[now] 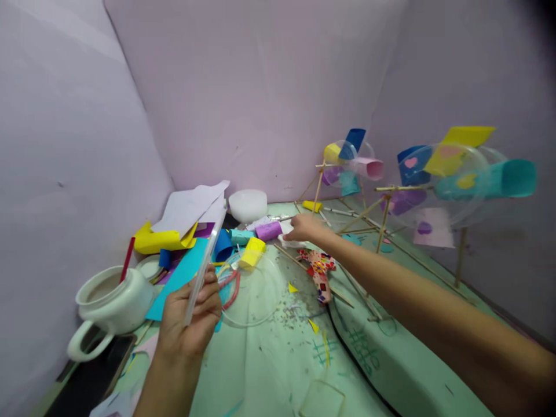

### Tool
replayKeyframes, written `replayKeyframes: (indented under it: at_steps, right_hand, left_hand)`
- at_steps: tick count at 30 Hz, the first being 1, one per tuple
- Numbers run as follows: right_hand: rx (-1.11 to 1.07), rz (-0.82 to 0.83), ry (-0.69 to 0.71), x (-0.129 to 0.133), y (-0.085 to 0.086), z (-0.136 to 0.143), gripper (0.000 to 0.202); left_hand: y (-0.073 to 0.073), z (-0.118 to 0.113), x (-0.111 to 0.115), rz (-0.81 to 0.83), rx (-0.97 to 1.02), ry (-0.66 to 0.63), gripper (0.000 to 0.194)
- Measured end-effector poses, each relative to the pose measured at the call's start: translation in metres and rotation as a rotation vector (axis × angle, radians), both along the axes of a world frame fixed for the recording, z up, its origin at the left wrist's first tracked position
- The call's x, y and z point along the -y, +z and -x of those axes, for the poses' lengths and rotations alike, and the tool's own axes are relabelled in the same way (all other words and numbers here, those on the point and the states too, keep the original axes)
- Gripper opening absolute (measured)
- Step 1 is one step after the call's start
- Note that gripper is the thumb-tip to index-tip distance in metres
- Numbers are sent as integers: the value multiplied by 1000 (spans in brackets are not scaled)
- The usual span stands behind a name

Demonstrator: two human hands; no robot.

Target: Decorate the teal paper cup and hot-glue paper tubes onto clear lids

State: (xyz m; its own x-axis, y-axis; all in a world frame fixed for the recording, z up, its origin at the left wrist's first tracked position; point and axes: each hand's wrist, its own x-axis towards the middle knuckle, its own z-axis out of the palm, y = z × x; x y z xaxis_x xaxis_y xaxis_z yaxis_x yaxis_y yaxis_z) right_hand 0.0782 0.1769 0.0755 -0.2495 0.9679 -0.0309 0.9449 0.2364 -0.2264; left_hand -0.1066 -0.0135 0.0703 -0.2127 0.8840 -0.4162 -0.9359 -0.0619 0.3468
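My left hand (pixel 193 307) is closed around a clear plastic piece (pixel 206 263) that shows as a narrow, tilted strip. I cannot tell whether it is a rod or a disc seen edge-on. Stretched across the table, my right hand (pixel 306 229) has its fingers bunched beside white paper (pixel 289 238); what they hold, if anything, is hidden. A purple paper roll (pixel 269 231) lies just left of those fingers, with a yellow roll (pixel 252 253) nearer me. Under my right forearm rests a flower-patterned glue gun (pixel 320 269) with a black cord. A clear disc (pixel 273 289) lies between my arms.
Two wheel models (pixel 467 174) (pixel 351 156) with coloured paper rolls stand on stick frames at the right. A white pot (pixel 125 301) holding a red stick, coloured paper sheets (pixel 182 272) and a white bowl (pixel 247 205) are on the left and back. Paper scraps litter the green tabletop (pixel 260 359).
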Motion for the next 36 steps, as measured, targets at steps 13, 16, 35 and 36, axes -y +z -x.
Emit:
replayKeyframes:
  at_steps: [13, 16, 35, 36]
  right_hand:
    - [-261, -215, -69, -5, 47, -6, 27]
    - [-445, -164, 82, 50, 37, 7, 25]
    - [-1508, 397, 423, 154, -49, 27, 22]
    - [-1507, 415, 416, 153, -48, 26, 22]
  left_hand:
    - [-7, 0, -5, 30, 147, -122, 27]
    - [-6, -10, -7, 94, -16, -123, 32]
    - [-36, -41, -12, 231, -703, 180, 22]
    - [-36, -42, -12, 233, -721, 189, 23]
